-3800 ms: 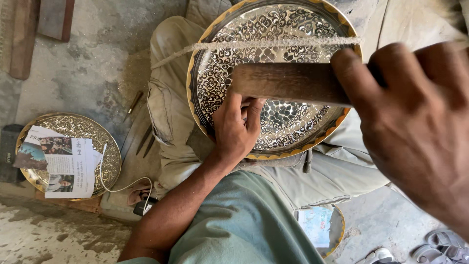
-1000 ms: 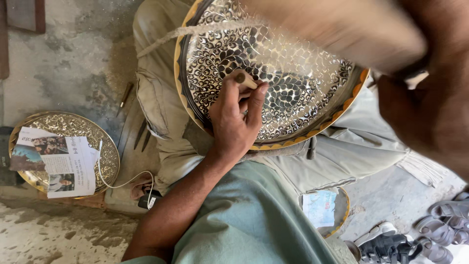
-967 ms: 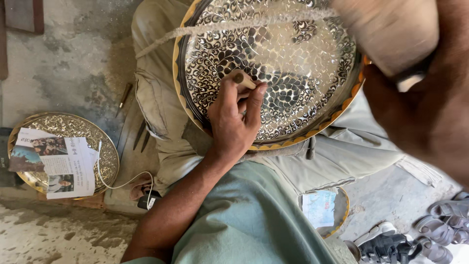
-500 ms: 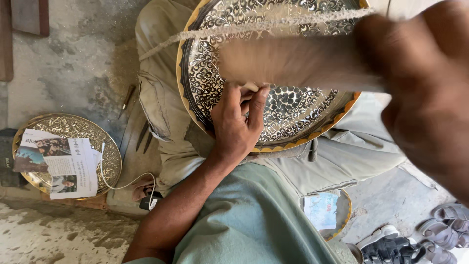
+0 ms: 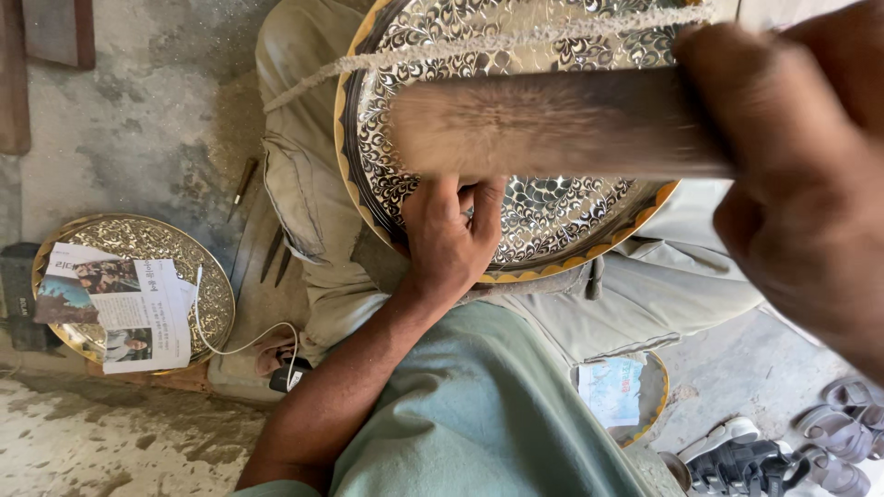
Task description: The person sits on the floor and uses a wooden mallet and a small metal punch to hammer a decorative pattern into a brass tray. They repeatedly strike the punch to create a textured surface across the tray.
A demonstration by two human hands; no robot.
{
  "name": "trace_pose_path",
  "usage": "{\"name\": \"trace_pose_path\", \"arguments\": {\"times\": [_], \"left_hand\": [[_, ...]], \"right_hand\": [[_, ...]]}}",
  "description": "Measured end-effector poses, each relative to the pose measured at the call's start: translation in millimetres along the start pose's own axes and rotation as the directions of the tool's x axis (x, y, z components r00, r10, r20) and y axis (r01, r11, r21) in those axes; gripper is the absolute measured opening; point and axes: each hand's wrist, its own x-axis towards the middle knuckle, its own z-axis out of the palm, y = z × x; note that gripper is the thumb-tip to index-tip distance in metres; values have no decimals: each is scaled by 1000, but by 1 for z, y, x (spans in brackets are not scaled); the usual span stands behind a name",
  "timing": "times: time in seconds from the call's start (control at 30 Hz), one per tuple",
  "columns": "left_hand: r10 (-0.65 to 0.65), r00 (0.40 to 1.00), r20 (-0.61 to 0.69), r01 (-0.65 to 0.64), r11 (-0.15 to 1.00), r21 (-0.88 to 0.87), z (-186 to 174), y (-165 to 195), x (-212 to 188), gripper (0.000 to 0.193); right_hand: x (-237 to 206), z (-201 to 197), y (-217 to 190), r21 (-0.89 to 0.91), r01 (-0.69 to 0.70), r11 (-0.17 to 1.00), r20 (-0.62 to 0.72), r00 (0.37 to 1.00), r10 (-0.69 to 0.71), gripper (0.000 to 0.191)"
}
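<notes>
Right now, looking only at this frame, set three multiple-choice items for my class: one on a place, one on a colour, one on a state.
1. Where does the left hand rest?
A. on the engraved round tray in the lap
B. on the sandals
C. on the bare floor

2. What colour is the shirt?
A. red
B. pale green
C. black

3. What state is the wooden tool in the right hand in?
A. lying flat on the floor
B. gripped, raised above the tray and blurred
C. snapped in two

Answers:
1. A, since the fingers press on the patterned metal near the tray's lower rim.
2. B, since the cloth over the arm and chest is a soft green.
3. B, since the right hand closes round one end and the tool crosses in front of the tray.
</notes>
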Motion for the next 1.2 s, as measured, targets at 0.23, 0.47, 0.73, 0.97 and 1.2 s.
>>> {"name": "trace_pose_path", "arguments": {"times": [0.23, 0.47, 0.73, 0.97, 1.2], "left_hand": [[-39, 999, 0, 39, 999, 8, -2, 6, 3, 18], [58, 998, -35, -55, 994, 93, -1, 1, 3, 15], [-4, 1000, 26, -1, 982, 189, -5, 0, 3, 11], [54, 998, 26, -60, 946, 320, -5, -1, 4, 10], [41, 999, -12, -39, 995, 97, -4, -3, 3, 12]], "right_hand": [[38, -15, -27, 248, -293, 924, 93, 956, 278, 51], [7, -11, -7, 63, -158, 985, 127, 981, 150, 52], [-4, 5, 5, 80, 11, 997, -44, 999, -7, 57], [-5, 5, 2, -71, 0, 998, -2, 1000, 0, 50], [4, 13, -7, 112, -139, 984, 37, 990, 136, 46]]}}
